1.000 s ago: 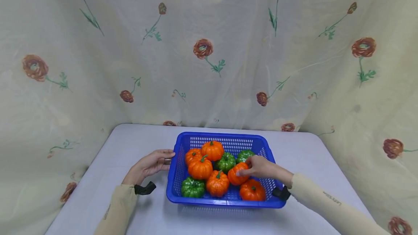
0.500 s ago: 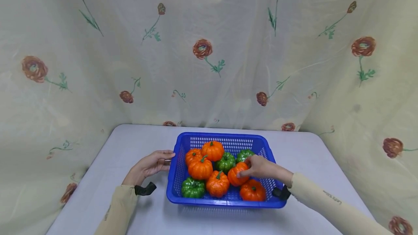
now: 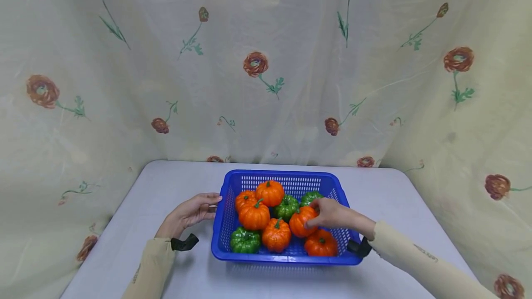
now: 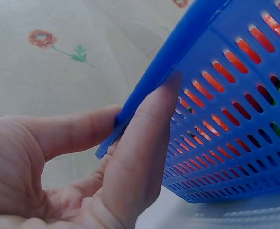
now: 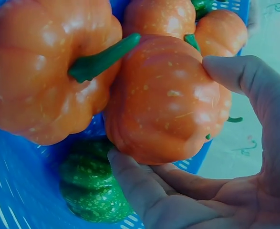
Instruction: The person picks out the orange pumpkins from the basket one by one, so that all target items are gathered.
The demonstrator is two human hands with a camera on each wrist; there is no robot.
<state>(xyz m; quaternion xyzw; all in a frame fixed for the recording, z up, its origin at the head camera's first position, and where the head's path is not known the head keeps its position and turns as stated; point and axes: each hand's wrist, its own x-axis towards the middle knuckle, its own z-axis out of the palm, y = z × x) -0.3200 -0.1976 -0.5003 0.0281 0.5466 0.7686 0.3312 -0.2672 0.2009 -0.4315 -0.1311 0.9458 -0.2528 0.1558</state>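
Left hand (image 3: 192,210): we're pinching the blue plastic basket (image 3: 287,259) at its left rim. Right hand (image 3: 334,213): we're gripping a ribbed orange pumpkin (image 3: 300,223) inside, nearer the right edge. Probably best: squeezing opposite sides, steadying the rim, clearing the near-right-corner pumpkin (image 3: 322,244).

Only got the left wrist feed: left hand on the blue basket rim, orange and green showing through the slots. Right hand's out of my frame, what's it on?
Observer: The right hand has its thumb and fingers around an orange pumpkin, inside the blue basket.
Operator: Copy. How many green ones in there? Slots only give me bits.
Observer: Head view shows three green pumpkins: one toward the near-left corner, two farther back.
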